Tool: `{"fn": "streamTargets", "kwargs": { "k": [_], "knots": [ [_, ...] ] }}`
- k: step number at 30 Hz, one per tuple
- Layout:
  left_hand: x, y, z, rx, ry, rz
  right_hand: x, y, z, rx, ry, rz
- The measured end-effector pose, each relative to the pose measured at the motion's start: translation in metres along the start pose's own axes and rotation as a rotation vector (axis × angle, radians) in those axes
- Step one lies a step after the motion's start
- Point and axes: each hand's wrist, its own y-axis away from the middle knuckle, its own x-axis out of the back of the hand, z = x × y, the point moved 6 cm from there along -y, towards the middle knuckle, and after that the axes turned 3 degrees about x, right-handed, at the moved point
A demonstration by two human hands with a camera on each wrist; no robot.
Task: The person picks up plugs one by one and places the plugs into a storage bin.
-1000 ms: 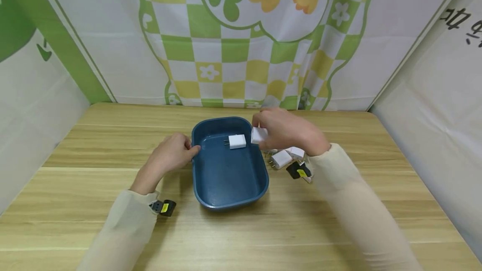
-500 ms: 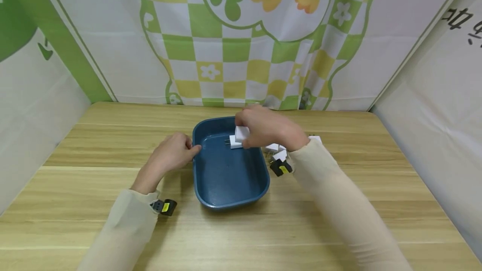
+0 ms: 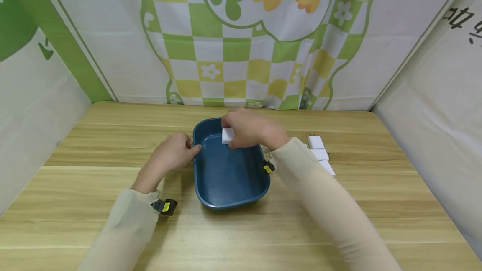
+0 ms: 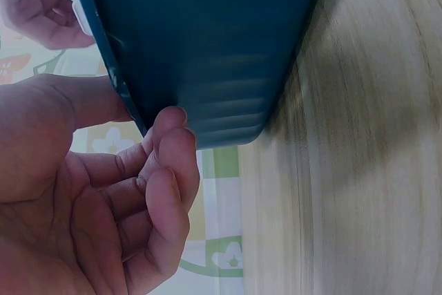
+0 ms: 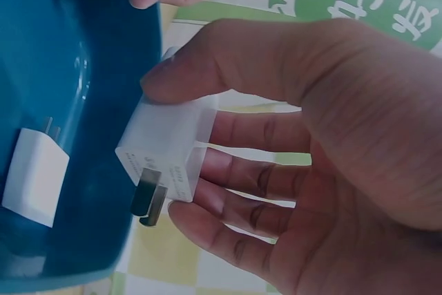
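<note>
A blue rectangular tub (image 3: 231,179) stands on the wooden table. My left hand (image 3: 173,152) pinches its left rim, thumb inside and fingers against the outer wall, as the left wrist view shows. Over the tub's far part, my right hand (image 3: 246,129) holds a white charger plug (image 5: 166,126) between thumb and fingers. Its two metal prongs (image 5: 148,198) stick out away from the palm. Another white charger plug (image 5: 36,177) lies on the tub's floor in the right wrist view; in the head view the right hand hides it.
Right of the tub, several white charger plugs (image 3: 319,154) lie on the table (image 3: 376,187), some partly hidden behind the right sleeve (image 3: 320,195). A patterned curtain (image 3: 233,53) hangs at the table's back edge, and white cloth panels (image 3: 437,108) flank the sides.
My right hand has carried the charger plug leftward from the tub's right rim to over its far middle, now covering the plug inside. The left hand stays on the rim.
</note>
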Motion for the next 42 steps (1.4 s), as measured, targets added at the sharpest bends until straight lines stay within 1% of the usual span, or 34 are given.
{"fn": "streamTargets", "kwargs": {
  "k": [10, 16, 25, 31, 36, 42],
  "knots": [
    [-0.001, -0.001, -0.001, -0.006, 0.000, 0.000, -0.011, -0.016, -0.002, -0.007, 0.034, -0.014],
    [-0.001, -0.001, -0.001, -0.016, 0.001, 0.003, -0.015, -0.023, -0.002, -0.019, 0.022, -0.020],
    [-0.001, -0.001, -0.001, -0.019, -0.006, 0.007, -0.024, -0.034, -0.002, -0.007, 0.002, -0.012],
    [-0.001, -0.001, -0.001, -0.014, -0.007, 0.007, -0.030, -0.040, -0.001, -0.018, -0.016, -0.035],
    [-0.001, -0.001, -0.001, -0.009, -0.011, 0.012, -0.034, -0.046, 0.000, -0.011, -0.028, -0.055],
    [-0.001, -0.001, -0.001, -0.009, -0.015, 0.013, -0.041, -0.055, 0.001, 0.002, -0.032, -0.057]
  ]
}}
